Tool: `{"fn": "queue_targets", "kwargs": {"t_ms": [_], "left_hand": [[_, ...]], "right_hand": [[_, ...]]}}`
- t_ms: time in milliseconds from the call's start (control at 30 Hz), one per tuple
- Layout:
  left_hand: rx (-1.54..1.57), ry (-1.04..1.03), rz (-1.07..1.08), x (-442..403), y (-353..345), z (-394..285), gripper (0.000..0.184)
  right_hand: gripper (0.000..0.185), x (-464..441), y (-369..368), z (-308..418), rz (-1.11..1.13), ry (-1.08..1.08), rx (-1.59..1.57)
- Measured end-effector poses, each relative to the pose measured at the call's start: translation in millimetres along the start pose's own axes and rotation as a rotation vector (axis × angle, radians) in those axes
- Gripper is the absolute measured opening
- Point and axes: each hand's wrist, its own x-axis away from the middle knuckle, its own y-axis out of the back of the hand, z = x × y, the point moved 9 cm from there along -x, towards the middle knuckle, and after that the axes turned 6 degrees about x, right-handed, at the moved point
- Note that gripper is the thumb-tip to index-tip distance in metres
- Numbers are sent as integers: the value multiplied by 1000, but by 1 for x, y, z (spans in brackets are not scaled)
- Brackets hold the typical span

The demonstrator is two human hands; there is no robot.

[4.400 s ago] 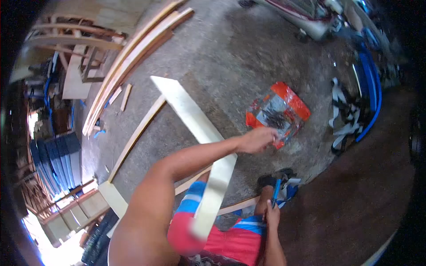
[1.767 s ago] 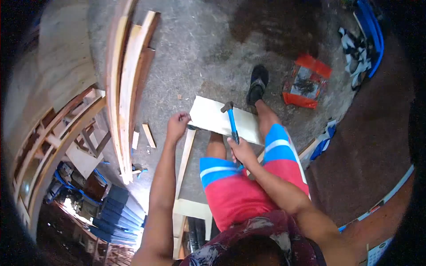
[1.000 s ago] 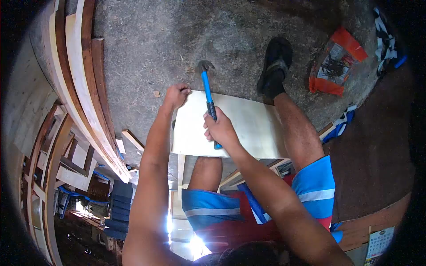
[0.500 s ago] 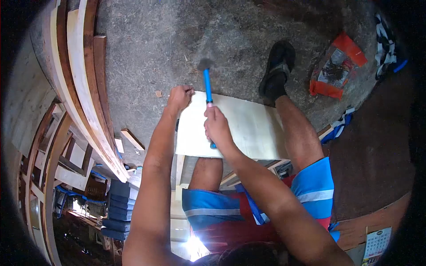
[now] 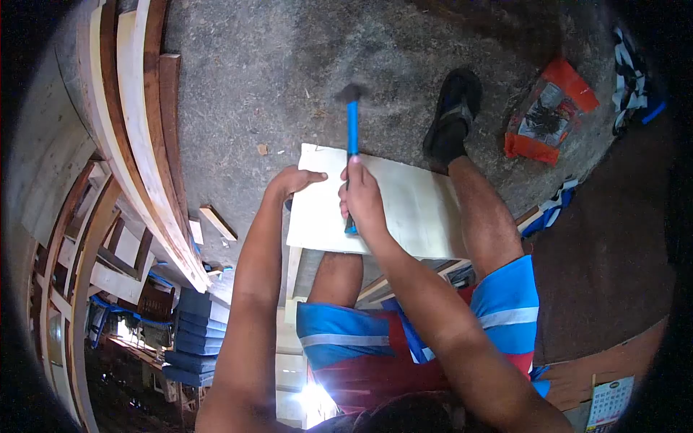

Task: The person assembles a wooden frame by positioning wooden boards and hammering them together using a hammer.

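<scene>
A pale flat board (image 5: 415, 209) lies crosswise between my legs. At its left edge, my left hand (image 5: 297, 180) has the thumb on top, and the other fingers are curled at the edge, partly hidden. My right hand (image 5: 363, 198) is wrapped round the dark grip of a hammer with a blue shaft (image 5: 352, 130). The hammer passes over the board, and its blurred dark head lies beyond the far edge, seen against the floor.
Long wooden planks (image 5: 137, 108) run down the left, with a wooden frame (image 5: 79, 274) beside them. An orange-ended plastic bag (image 5: 552, 112) with dark small pieces lies on the floor at the upper right. My foot in a dark sandal (image 5: 453, 115) is beyond the board. A small wood piece (image 5: 218, 222) lies left.
Earlier, my left hand reached to the orange-ended bag; it then came to the board's corner. Since the last frame it moved down the edge, thumb on top, and the hammer shifted slightly right.
</scene>
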Motion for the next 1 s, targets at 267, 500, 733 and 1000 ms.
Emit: {"fn": "queue_targets", "kwargs": {"t_ms": [267,500,733,1000], "left_hand": [[367,-1,123,-16,-14,17,39],[406,0,139,-13,-16,14,38],[504,-7,158,-26,-18,26,40],[502,-33,135,-32,-20,31,38]], "right_hand": [[51,-3,-3,7,43,19,-79],[56,-18,-17,-39,213,-193,139],[51,-7,2,-7,-94,88,213],[49,20,40,61,-271,360,-19]]}}
